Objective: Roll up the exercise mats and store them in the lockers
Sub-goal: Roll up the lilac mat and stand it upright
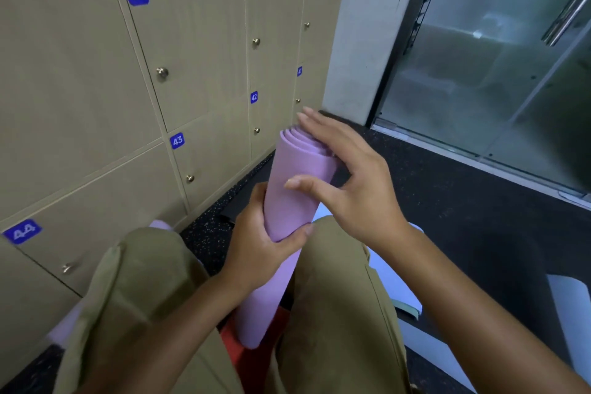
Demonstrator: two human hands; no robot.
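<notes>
A rolled pink exercise mat [292, 189] stands tilted between my knees, its coiled end pointing up toward the lockers. My left hand [260, 243] grips the roll around its middle, thumb across the front. My right hand [345, 176] has straight fingers lying flat over the roll's upper end, and its thumb touches the side. Beige lockers [96, 89] with blue number tags 38 to 44 fill the wall on the left; all doors in view are closed. Locker 43 [204, 157] is closest to the mat's top.
My knees in olive trousers [335, 297] flank the mat. A black mat [240, 198] lies on the dark speckled floor by the lockers. A white mat [563, 307] is at the right, something red [243, 358] under the roll. A glass door [495, 57] is at the far right.
</notes>
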